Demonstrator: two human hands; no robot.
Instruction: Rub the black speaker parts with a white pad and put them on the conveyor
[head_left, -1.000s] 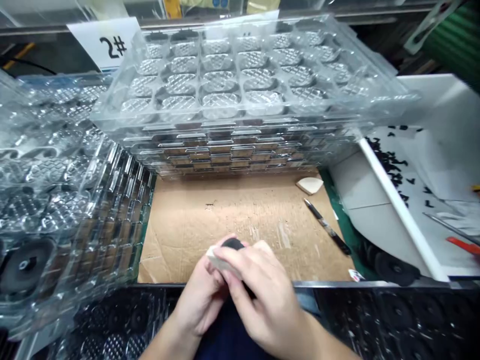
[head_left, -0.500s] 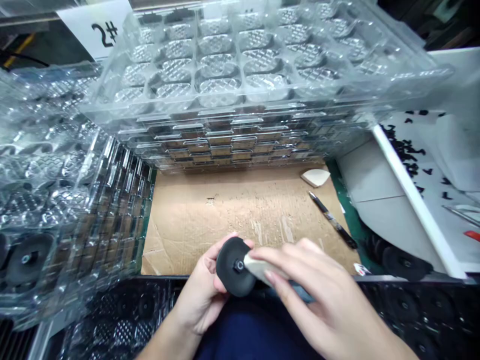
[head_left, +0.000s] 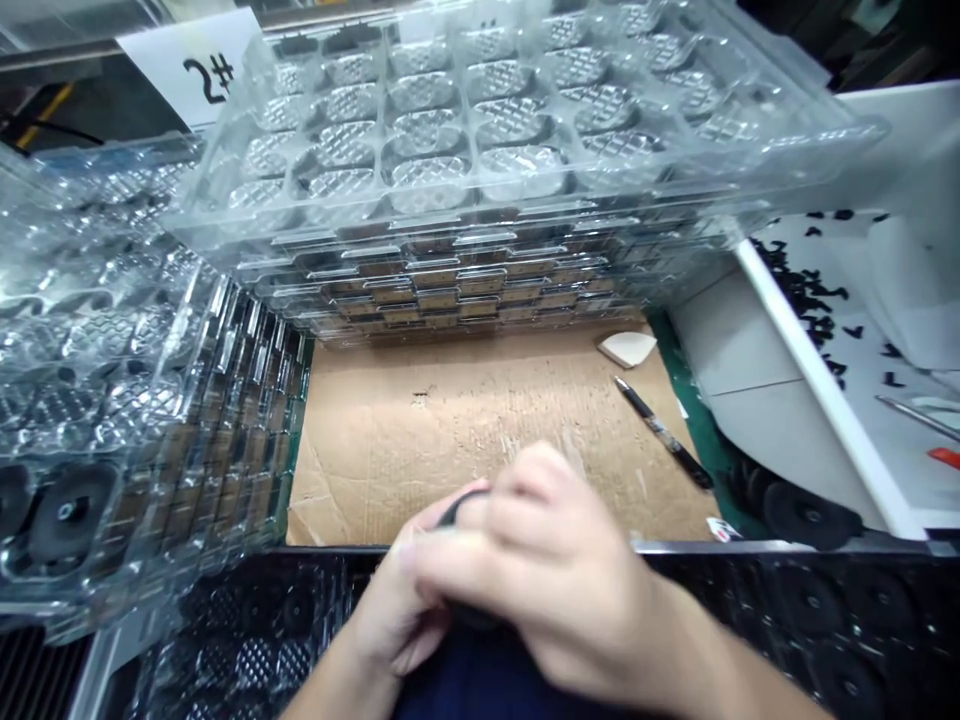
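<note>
My left hand [head_left: 397, 590] is curled around a round black disc [head_left: 451, 514], low over the front of the cardboard. Only slivers of the disc's dark rim show between my hands. My right hand [head_left: 547, 570], blurred by motion, lies across the disc with its fingers bent and closed. The white wedge-shaped pad seen in those fingers a moment earlier is now covered by them. A second white wedge-shaped pad [head_left: 627, 348] lies at the far right of the cardboard, with a black pen [head_left: 664, 432] in front of it.
Stacked clear trays [head_left: 450, 215] stand behind the cardboard sheet [head_left: 390, 430], and another tray stack [head_left: 225, 400] rises at left. At right, a white bin [head_left: 825, 370] holds small black pieces. Black discs [head_left: 814, 515] sit below it. Dark trays [head_left: 765, 620] line the front edge.
My right hand has swung left over the disc, covering it and the white pad. The disc's face with its hub was visible before. The view has shifted slightly.
</note>
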